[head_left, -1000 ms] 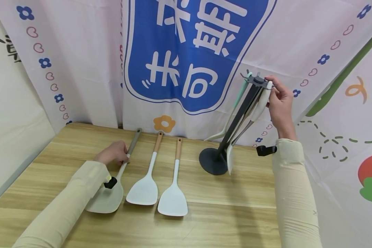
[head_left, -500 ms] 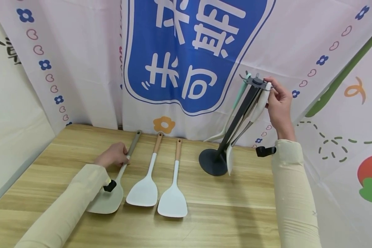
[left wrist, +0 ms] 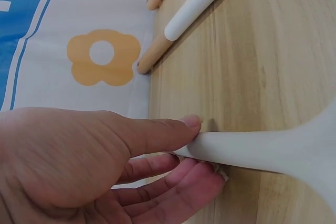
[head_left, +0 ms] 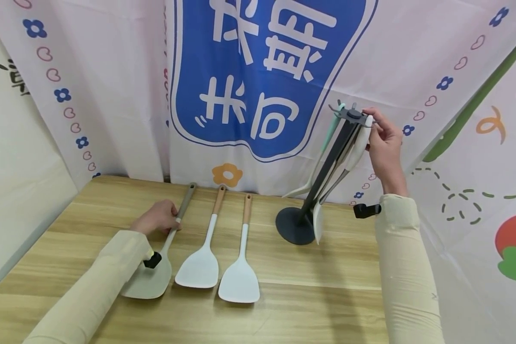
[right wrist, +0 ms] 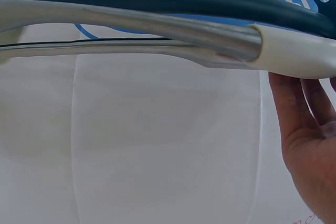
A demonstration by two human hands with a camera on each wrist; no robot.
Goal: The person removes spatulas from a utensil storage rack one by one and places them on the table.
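My left hand (head_left: 156,218) pinches a grey-handled turner (head_left: 148,279) where its handle meets the pale neck. The turner lies flat on the wooden table, its blade partly behind my sleeve. In the left wrist view, my thumb (left wrist: 163,132) is over the neck with fingers beneath. On the right, my right hand (head_left: 386,145) holds a white-handled utensil (head_left: 361,145) near its top, at a dark utensil stand (head_left: 327,177). That utensil has a metal shaft (right wrist: 210,35) and a white head low beside the post. A mint-handled utensil (head_left: 331,134) hangs on the stand's left side.
Two white turners with wooden handles, a left one (head_left: 199,267) and a right one (head_left: 240,282), lie between the hands on the wooden table (head_left: 309,306). The stand's round base (head_left: 294,227) is near the back edge, before a printed cloth (head_left: 124,95).
The head view has tilted slightly, so the scene sits a little lower. Both hands keep their places, the left on the turner and the right on the white-handled utensil.
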